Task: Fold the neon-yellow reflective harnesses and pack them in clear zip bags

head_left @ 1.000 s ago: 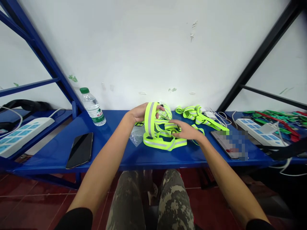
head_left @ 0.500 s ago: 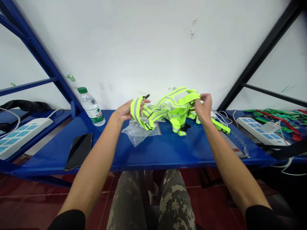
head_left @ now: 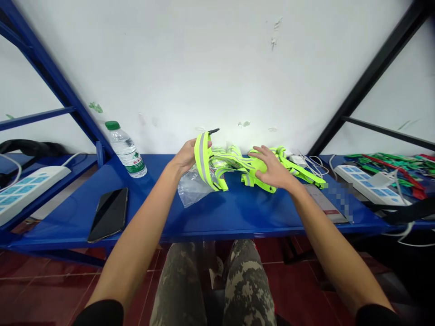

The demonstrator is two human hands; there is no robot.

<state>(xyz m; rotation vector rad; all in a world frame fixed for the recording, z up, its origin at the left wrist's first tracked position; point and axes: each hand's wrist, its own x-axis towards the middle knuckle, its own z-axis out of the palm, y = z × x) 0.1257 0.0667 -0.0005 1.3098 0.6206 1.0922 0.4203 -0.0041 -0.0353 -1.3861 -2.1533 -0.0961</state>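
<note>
Left hand [head_left: 188, 155] grips the reflective strap [head_left: 204, 159]; right hand [head_left: 272, 168] lies spread flat on it.

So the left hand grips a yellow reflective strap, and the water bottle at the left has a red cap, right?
Not quite: the cap on the water bottle is green, not red, as the head view shows. The rest holds: the left hand grips a yellow reflective strap, and the bottle stands at the left.

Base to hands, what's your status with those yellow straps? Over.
Left hand shut on reflective strap loop, held up. Right hand open, flat on the strap heap. Plastic bag under the loop.
</note>
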